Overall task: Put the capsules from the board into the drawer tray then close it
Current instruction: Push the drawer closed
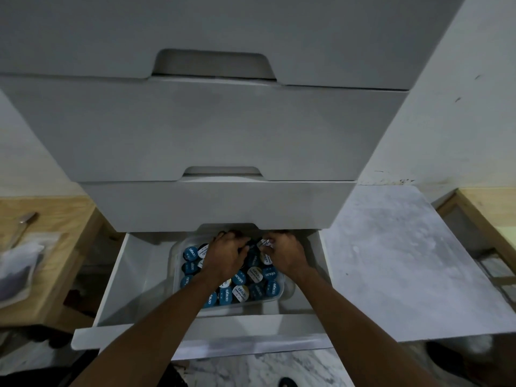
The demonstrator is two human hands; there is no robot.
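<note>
Hands, left point(227, 254) and right point(282, 254), seemingly gripping capsules point(252, 275) over the tray point(279, 298) in the open drawer point(134, 275)

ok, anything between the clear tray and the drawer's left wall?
Nothing visible. In the head view the drawer floor between the tray and the left wall is bare white. Capsules sit only inside the tray, under the left hand and right hand.

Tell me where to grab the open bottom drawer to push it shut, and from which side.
Take the drawer by its front panel, from the near side above: that long edge faces the person, clear of the capsule tray. Both hands, left hand and right hand, are in the tray and must come out first.
</note>
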